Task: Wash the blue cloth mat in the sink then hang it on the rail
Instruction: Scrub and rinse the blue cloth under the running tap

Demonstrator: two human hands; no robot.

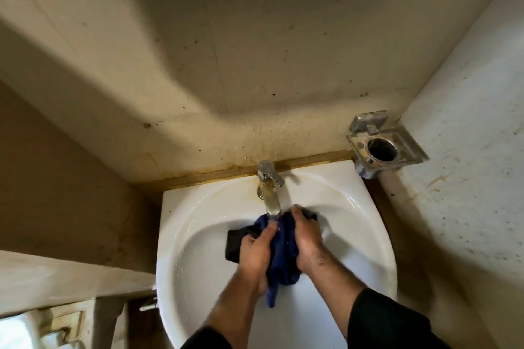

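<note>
The dark blue cloth mat is bunched up over the bowl of the white sink, right under the spout of the metal tap. My left hand grips its left side. Gripping the right side is my right hand, fingers curled over the top of the bundle. A strip of the cloth hangs down between my wrists. No rail is in view.
A metal holder with a round hole is fixed to the right wall beside the sink's back corner. Stained walls close in on three sides. A ledge runs at the lower left.
</note>
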